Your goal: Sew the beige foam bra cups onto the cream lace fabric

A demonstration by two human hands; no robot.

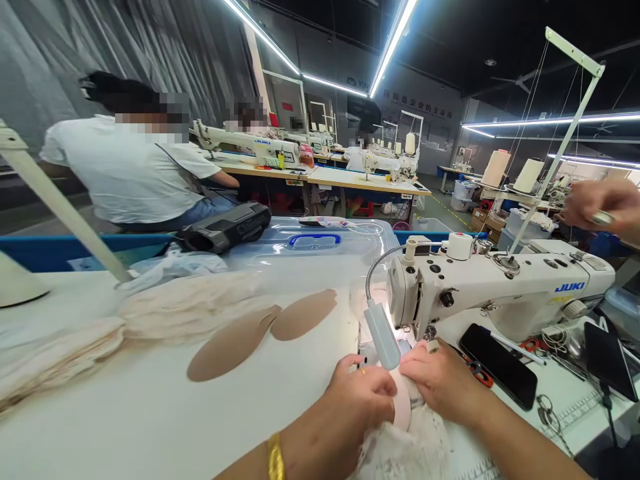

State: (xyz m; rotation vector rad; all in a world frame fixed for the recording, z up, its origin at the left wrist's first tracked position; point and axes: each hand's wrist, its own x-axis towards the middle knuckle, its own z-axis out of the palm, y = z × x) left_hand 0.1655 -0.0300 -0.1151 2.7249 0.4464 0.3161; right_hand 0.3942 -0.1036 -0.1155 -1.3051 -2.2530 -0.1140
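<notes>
My left hand [364, 392] is closed with thumb and fingers on a pale pink curved fabric piece [401, 400], a cup-like shape with a smooth edge. White lace [413, 443] joined to it spills toward me. On the other side, my right hand [443, 380] pinches the same work, fingertips close to the needle area of a white JUKI sewing machine [500, 287]. A grey gooseneck lamp [383, 337] hangs over the spot and hides the needle and part of the fabric. Two brown oval pads [233, 347] lie left of my hands on the white table.
Piled cream lace [185, 307] covers the table's left. Behind stands a clear lidded bin [320, 253]. A black phone [500, 363], orange-handled scissors [480, 373] and a tablet [611, 360] lie at right. Another person's hand [603, 207] is at upper right; a co-worker [130, 167] sits far left.
</notes>
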